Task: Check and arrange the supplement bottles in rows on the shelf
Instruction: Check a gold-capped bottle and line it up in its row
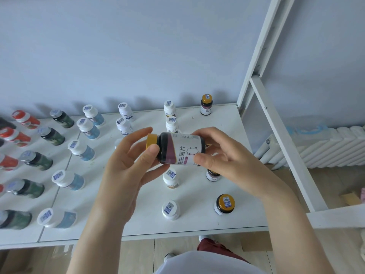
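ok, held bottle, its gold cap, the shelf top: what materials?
Held bottle: dark glossy body, tinted plastic or glass, can't tell which; smooth white printed label.
Gold cap: satin metallic sheen, metal or coated plastic.
Shelf top: flat white painted-looking panel with seams and small scuffs; likely coated metal or board.

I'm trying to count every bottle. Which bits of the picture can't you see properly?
Head view, both hands holding the gold-capped bottle:
- Dark bottle: mostly behind the right hand.
- White bottle: almost hidden by the left hand.
- Red bottles: cut off by the left edge.
- Cap stickers: too small and blurred to read.
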